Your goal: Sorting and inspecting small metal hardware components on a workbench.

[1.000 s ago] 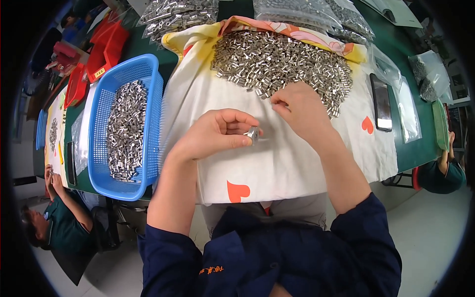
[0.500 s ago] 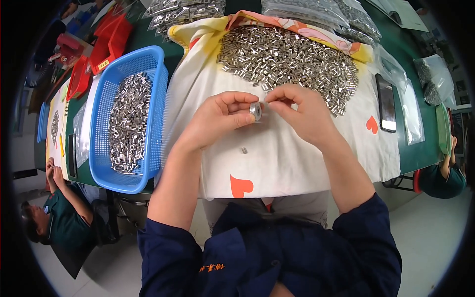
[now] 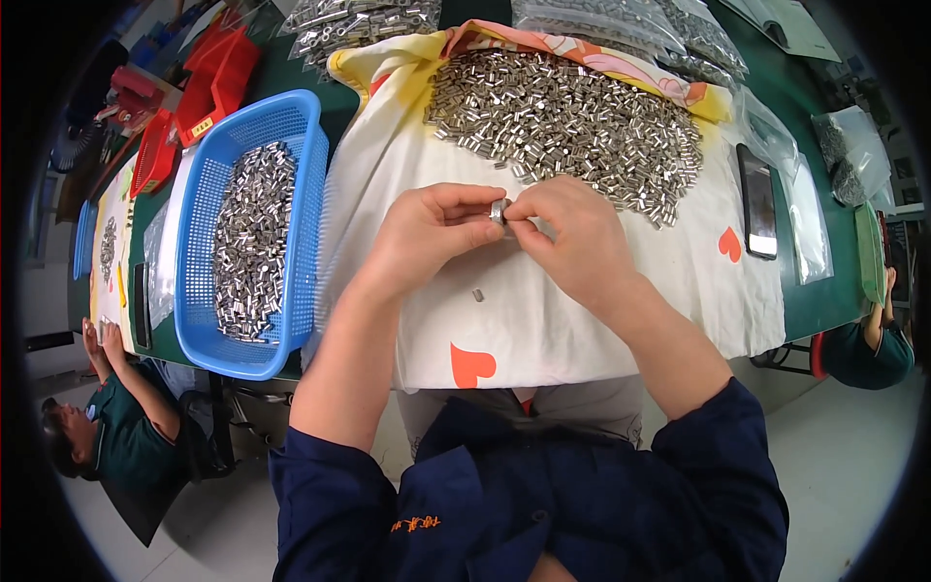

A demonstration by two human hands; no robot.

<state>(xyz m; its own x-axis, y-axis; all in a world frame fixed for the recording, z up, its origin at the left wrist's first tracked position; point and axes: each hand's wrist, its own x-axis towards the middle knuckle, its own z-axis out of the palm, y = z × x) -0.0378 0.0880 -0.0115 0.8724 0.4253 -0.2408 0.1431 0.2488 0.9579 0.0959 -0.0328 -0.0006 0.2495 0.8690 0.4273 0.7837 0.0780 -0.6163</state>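
Observation:
My left hand (image 3: 427, 235) and my right hand (image 3: 567, 233) meet above a white cloth with orange hearts (image 3: 543, 320), and both pinch one small silver metal tube (image 3: 498, 210) between their fingertips. Just beyond my hands a large heap of the same silver tubes (image 3: 567, 121) lies on the cloth. One loose tube (image 3: 477, 294) rests on the cloth below my hands.
A blue plastic basket (image 3: 301, 194) part-filled with silver tubes stands to the left. Clear bags of tubes (image 3: 359, 21) lie at the back, a dark phone (image 3: 758, 201) on the right, red trays (image 3: 208, 82) far left. Seated people are at the left (image 3: 107, 427) and right (image 3: 873, 339).
My hands have come together from lower on the cloth and lifted the small tube between them; they now hold it closer to the heap. One loose tube stays on the cloth.

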